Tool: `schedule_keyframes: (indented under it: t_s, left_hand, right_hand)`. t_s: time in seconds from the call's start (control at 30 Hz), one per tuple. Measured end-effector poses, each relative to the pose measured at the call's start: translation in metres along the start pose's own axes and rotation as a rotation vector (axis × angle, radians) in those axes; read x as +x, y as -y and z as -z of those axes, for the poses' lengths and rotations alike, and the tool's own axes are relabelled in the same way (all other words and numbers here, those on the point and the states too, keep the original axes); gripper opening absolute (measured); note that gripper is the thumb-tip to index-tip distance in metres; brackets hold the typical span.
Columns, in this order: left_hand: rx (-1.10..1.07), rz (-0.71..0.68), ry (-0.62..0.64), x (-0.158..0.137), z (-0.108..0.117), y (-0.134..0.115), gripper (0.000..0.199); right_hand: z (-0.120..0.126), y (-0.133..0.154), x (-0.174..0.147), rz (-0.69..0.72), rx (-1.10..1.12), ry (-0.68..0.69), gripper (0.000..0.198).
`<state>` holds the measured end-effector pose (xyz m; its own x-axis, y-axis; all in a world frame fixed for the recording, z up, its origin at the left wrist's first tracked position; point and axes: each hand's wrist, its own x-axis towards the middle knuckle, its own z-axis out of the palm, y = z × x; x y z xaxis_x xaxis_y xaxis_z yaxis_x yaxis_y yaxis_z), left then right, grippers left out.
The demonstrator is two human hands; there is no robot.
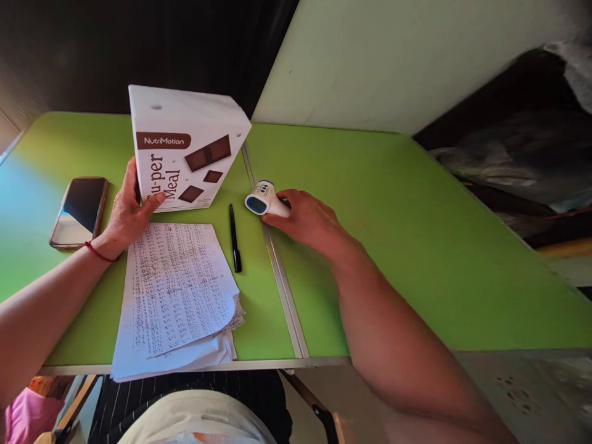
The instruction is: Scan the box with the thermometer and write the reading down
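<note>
My left hand [128,211] grips the lower left corner of a white NutriMotion box [187,145] that stands tilted on the green table [393,228]. My right hand [311,219] lies on the table, fingers closed around a white and blue handheld device [263,200] near the table's centre seam. A black pen [235,239] lies between the two hands. A stack of handwritten paper sheets [178,290] rests just in front of the box, below my left hand.
A smartphone [79,211] lies face up at the left of the table. A pale wall panel [407,55] rises behind the table's right half. The table's front edge [194,366] runs close to my body, and dark clutter sits at far right.
</note>
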<state>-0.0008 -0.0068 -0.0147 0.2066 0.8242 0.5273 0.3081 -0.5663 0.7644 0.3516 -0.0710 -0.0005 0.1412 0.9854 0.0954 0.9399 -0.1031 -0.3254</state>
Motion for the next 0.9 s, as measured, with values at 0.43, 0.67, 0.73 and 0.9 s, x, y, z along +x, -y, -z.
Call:
schedule_keyframes:
  t_s: [0.43,0.67,0.73,0.9]
  left_hand:
    - [0.288,-0.078,-0.323,-0.015,0.011,-0.020,0.052]
    - [0.560,-0.358,0.249,-0.044,-0.009,-0.068,0.025]
    - [0.604,-0.373,0.396,-0.050,-0.013,-0.072,0.033]
    - [0.647,-0.291,0.559,-0.056,-0.013,-0.075,0.045]
  right_hand:
    - [-0.005,0.016,-0.015,0.626,0.061,-0.217,0.026]
    - [-0.022,0.029,-0.026,0.918,-0.148,-0.096,0.041]
    - [-0.016,0.026,-0.026,0.952,-0.175,-0.122,0.038]
    - [-0.002,0.024,-0.025,0.869,0.004,-0.130,0.026]
